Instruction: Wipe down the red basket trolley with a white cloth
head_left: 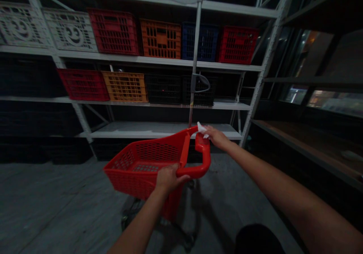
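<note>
A red plastic shopping cart basket [144, 159] stands on the floor in front of me, with a red loop handle [202, 162] at its near right end. My left hand [168, 178] is wrapped round the lower part of that handle. My right hand [216, 136] is closed on a small white cloth [202, 129] pressed against the top of the handle. A thin grey pole [195, 61] rises from the cart beside the right hand.
White metal shelving [159, 60] faces me, carrying red, orange, blue, black and white crates [161, 39] on its upper tiers. Another shelf unit with a wooden board [309, 140] runs along the right. Grey concrete floor [51, 205] lies to the left.
</note>
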Tool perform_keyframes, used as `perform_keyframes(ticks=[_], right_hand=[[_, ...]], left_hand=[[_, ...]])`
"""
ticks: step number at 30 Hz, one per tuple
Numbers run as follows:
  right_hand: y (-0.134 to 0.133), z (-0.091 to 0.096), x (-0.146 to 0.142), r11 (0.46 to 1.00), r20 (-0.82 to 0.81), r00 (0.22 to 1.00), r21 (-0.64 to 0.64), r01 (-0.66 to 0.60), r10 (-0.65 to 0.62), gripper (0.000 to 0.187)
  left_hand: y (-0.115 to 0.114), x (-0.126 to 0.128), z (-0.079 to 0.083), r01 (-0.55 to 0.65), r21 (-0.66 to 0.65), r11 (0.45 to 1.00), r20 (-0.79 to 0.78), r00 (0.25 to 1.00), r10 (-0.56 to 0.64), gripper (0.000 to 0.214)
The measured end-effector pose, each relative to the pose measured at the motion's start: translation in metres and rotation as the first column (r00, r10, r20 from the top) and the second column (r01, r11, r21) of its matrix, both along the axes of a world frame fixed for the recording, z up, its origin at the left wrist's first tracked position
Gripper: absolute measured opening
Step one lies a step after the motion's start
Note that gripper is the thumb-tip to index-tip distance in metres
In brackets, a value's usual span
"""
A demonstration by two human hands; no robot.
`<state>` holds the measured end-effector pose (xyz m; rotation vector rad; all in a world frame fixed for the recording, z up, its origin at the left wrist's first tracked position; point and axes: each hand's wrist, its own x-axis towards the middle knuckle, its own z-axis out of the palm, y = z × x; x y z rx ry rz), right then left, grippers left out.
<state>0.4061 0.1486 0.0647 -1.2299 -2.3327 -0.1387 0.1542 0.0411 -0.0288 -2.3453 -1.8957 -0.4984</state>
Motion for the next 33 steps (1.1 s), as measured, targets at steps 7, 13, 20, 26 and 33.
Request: perform_keyframes(ticks=[7,13,20,26,33], right_hand=[[-0.04,-0.044,-0.017,0.96,0.015,0.965,-0.111,-0.257,0.26,0.042],[0.001,-0.03,-0.029,0.978,0.046,0.994,-0.188,-0.088,0.098,0.05],[0.034,-0.014,-0.043,0.97,0.053,0.992,-0.219,-0.102,0.117,0.035],[-0.019,-0.014,-0.038,0.849,0.198,0.832,-0.239,-0.472,0.518,0.028],[0.024,0.001,-0.05,0.925,0.219,0.954,-0.362,-0.116,0.205,0.022]], left_hand=[[0.001,-0.014,-0.013,0.052,0.052,0.997,0.026,0.998,-0.054,0.068],[-0.006,-0.017,-0.02,0.085,0.149,0.985,0.025,0.996,-0.089,0.071],[-0.009,-0.005,-0.018,0.017,0.172,0.985,0.032,0.999,-0.023,0.069],[-0.011,-0.007,-0.018,0.027,0.183,0.983,0.037,0.999,-0.034,0.072],[-0.014,-0.013,-0.023,0.036,0.191,0.981,0.035,0.998,-0.044,0.077]])
